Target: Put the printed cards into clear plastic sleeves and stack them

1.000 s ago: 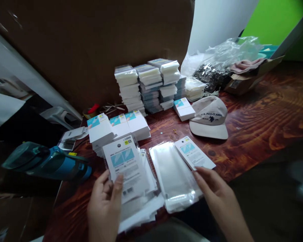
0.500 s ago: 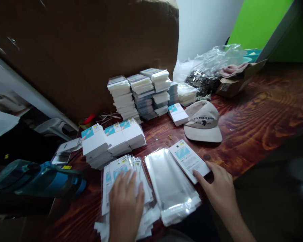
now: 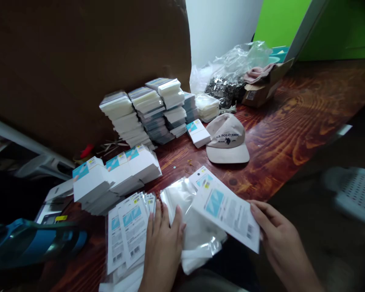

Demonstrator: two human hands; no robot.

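My right hand (image 3: 276,239) grips a white printed card (image 3: 226,211) by its lower right corner and holds it lifted over the table edge. My left hand (image 3: 164,243) lies flat, fingers stretched, on the left part of a pile of clear plastic sleeves (image 3: 197,235). Just left of that hand is a fanned pile of bagged cards (image 3: 129,231). Another printed card (image 3: 200,177) lies on the table behind the lifted one.
Low stacks of white card packs (image 3: 115,176) sit behind the fanned pile, and taller stacks (image 3: 149,111) stand against a brown cardboard sheet (image 3: 88,61). A beige cap (image 3: 228,138), a crumpled plastic bag (image 3: 237,69) and a cardboard box (image 3: 263,87) lie further back. A blue bottle (image 3: 30,243) lies at the left.
My right hand has picked the white card up off the table. My left hand has slid right from the fanned bagged cards onto the clear sleeves. The view has swung to the right.
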